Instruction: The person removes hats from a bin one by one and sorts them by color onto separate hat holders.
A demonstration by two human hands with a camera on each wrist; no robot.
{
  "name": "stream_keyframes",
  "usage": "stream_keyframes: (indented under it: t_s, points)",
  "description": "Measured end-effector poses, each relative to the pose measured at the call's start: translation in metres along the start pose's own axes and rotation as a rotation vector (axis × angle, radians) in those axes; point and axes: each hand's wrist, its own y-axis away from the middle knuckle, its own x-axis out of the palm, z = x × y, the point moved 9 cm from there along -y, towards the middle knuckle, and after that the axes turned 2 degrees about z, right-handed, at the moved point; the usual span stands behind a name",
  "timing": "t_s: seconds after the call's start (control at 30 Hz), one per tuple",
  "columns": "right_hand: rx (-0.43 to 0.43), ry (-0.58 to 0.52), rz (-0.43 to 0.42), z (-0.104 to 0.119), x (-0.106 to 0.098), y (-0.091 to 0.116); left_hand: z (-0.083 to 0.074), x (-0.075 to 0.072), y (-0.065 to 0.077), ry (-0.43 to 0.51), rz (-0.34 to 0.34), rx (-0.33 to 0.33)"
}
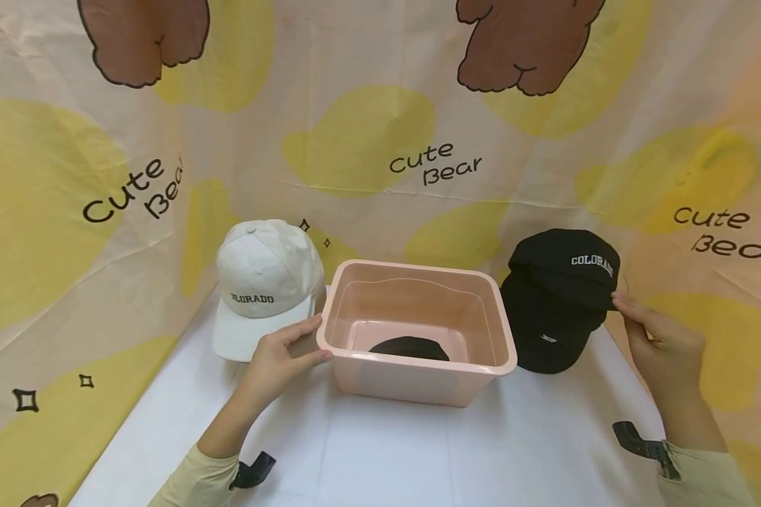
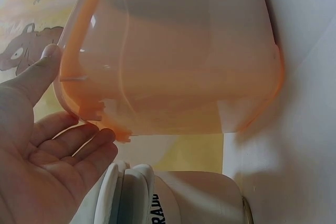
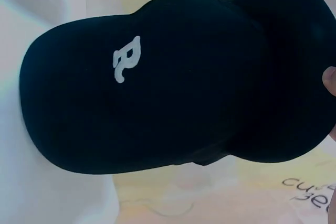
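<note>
My left hand (image 1: 285, 355) holds the front left corner of a pale pink plastic bin (image 1: 399, 384), thumb and fingers at its rim. Inside the bin lies a black curved thing (image 1: 412, 347), partly hidden by the front wall. At the right, my right hand (image 1: 662, 338) pinches the brim of a black baseball cap (image 1: 554, 253) lettered COLORADO. Beneath that cap sits another black cap (image 3: 173, 87) with a white letter-like emblem. Only a thumb and a bit of the right hand show in the right wrist view.
A white baseball cap (image 1: 269, 260) lettered in black stands close to the bin's left side. White cloth covers the table (image 1: 380, 458). Behind and at both sides hangs a curtain (image 1: 355, 141) printed with bears and "Cute Bear".
</note>
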Motion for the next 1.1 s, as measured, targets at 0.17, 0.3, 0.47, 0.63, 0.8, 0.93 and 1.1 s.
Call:
stream_keyframes:
  t_s: [0.17, 0.3, 0.47, 0.63, 0.8, 0.93, 1.1]
  points:
    - [0.018, -0.01, 0.02, 0.001, -0.004, 0.008, -0.001, 0.001, 0.0, 0.007, -0.003, -0.002]
    - [0.025, -0.073, 0.057, 0.004, -0.005, 0.012, -0.002, 0.0, 0.0, -0.002, -0.005, 0.006]
    - [0.017, -0.138, 0.122, 0.006, -0.005, 0.017, -0.001, 0.001, 0.0, 0.026, -0.001, 0.008]
    - [0.037, -0.187, 0.183, 0.001, -0.005, 0.029, 0.0, 0.001, 0.0, 0.025, -0.003, 0.011]
    - [0.039, -0.196, 0.259, -0.004, -0.001, 0.045, 0.0, 0.001, -0.002, 0.02, -0.005, 0.024]
    - [0.003, -0.213, 0.282, 0.003, 0.0, 0.051, 0.0, 0.001, -0.002, 0.011, -0.007, 0.02]
    - [-0.025, -0.174, 0.303, 0.006, -0.001, 0.054, -0.001, 0.0, -0.002, -0.012, -0.009, 0.02]
